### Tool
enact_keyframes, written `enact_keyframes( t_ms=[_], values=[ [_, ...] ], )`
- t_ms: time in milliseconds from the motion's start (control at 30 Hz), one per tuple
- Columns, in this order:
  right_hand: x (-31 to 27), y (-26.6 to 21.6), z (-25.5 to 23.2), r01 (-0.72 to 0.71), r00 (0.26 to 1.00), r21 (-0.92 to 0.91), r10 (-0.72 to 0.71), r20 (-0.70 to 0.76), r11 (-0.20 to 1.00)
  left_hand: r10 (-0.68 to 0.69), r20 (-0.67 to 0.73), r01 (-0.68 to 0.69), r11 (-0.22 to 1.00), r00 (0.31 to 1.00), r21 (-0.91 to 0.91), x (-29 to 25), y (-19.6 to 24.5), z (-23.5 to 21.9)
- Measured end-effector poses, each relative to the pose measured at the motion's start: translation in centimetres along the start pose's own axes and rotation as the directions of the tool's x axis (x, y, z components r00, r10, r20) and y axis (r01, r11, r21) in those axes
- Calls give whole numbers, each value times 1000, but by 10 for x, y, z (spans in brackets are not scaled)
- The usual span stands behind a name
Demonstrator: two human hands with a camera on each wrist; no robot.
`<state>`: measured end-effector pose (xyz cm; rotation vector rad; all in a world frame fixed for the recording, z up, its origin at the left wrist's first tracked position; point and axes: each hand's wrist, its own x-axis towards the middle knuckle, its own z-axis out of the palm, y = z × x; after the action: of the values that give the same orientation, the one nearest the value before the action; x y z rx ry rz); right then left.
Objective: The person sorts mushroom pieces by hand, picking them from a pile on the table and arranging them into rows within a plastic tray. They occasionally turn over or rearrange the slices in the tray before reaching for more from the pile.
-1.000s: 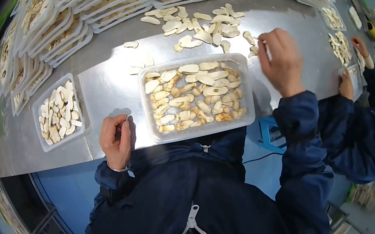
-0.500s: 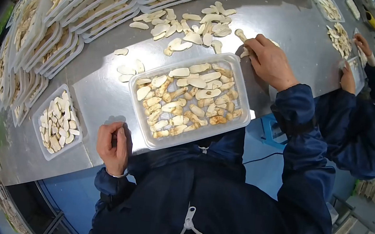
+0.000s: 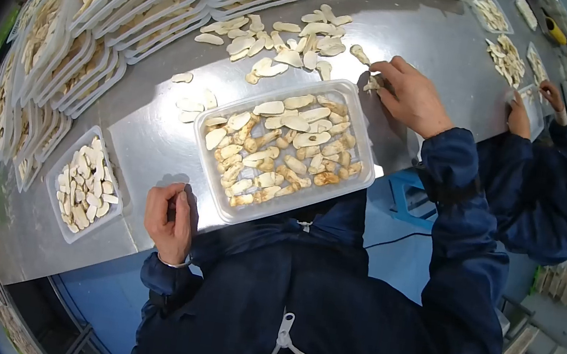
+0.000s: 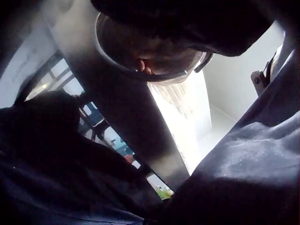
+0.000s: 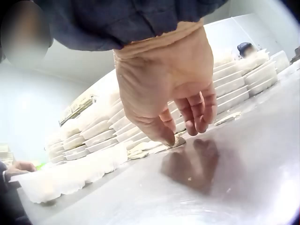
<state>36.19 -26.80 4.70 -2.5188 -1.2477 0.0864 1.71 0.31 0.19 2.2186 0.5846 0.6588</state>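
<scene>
In the head view my right hand [image 3: 416,98] reaches past the right end of a clear plastic tray [image 3: 371,168]. Thumb and fingers pinch a small mushroom piece [image 3: 373,82] lying on the metal table. The right wrist view shows the thumb tip against that piece [image 5: 178,141], the other fingers bent down over the tabletop. Another mushroom piece [image 3: 360,53] lies just beyond the fingers. The tray holds rows of browned and pale mushroom slices [image 3: 293,164]. My left hand [image 3: 169,222] rests loosely curled at the table's near edge, left of the tray, holding nothing.
Loose mushroom slices [image 3: 292,46] lie behind the tray. A smaller tray of slices [image 3: 116,209] stands at left. Stacked trays [image 3: 170,6] line the back and left. At right, another person [image 3: 551,202] works beside a pile of slices [image 3: 506,61].
My right hand has come down from above the table to the small mushroom piece beside the tray. The left hand stays by the tray; the whole head view has shifted slightly.
</scene>
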Motion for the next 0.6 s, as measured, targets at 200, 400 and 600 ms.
enact_keyframes(
  t_ms=[200, 400, 600],
  values=[
    [6, 7, 8, 116, 991, -109, -123, -59, 987, 7, -17, -8, 1000, 1000, -30, 0, -1, 1],
    [8, 10, 10, 116, 984, -148, -134, -117, 982, -14, 1, 14, 1000, 1000, -14, 1, 1, 0],
    [17, 14, 8, 73, 992, -147, -87, -87, 986, -18, -9, 18, 1000, 1000, -16, 1, 0, 1]
  ],
)
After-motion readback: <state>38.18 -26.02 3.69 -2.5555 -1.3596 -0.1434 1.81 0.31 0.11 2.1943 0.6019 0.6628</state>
